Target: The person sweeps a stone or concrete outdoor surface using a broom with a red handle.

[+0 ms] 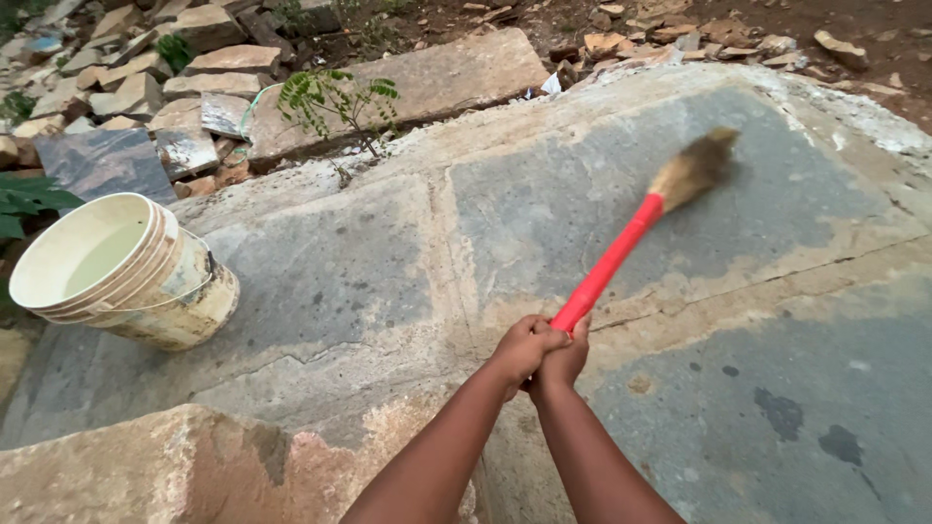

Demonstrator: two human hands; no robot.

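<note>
Outdoors, a broad surface (369,281) of grey stone slabs with pale mortar seams fills most of the view, dusty and blotched with dark stains. Rubble (126,87) of broken stones lies along its far edge, with one small leafy sapling (335,102) growing at the border. One cream plastic bucket (121,272), smeared with dirt, lies tilted at the left. One broom (641,218) with a red handle and straw bristles reaches up and right, its blurred bristles over the stone. Two hands, the left hand (519,349) and right hand (565,361), are both closed tight around the handle's lower end, touching each other.
</note>
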